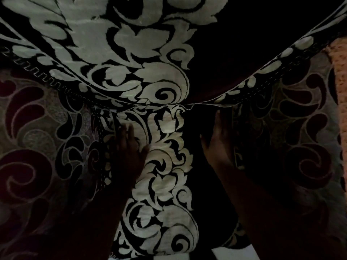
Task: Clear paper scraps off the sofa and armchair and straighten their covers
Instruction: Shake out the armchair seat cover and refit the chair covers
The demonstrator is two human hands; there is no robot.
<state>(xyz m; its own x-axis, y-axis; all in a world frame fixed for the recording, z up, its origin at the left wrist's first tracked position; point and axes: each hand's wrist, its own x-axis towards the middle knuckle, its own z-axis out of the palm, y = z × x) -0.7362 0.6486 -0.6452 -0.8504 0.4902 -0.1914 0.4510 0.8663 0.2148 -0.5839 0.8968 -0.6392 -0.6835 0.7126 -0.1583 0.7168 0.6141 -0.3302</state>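
**Both hands flat on the patterned cover**

The scene is very dim, and almost the whole view is filled by upholstery: a seat with dark red paisley swirls (33,166) shows at left and right, and a strip of orange speckled fabric (338,91) runs down the right edge. A pale patch of floor (223,254) shows at the bottom.

The cover (165,156) lies over the middle of the seat and runs up and away from the person, spreading wide across the top of the view. The left hand (129,147) rests on its left margin, fingers straight and spread, palm down, gripping nothing. The right hand (217,141) lies on the cover's dark right part, fingers straight and pointing up toward a fold line; it too holds nothing, as far as the gloom allows.

The cover is black with large cream leaf and scroll shapes, edged by a stitched border (101,139). A crease crosses it just above the fingertips.
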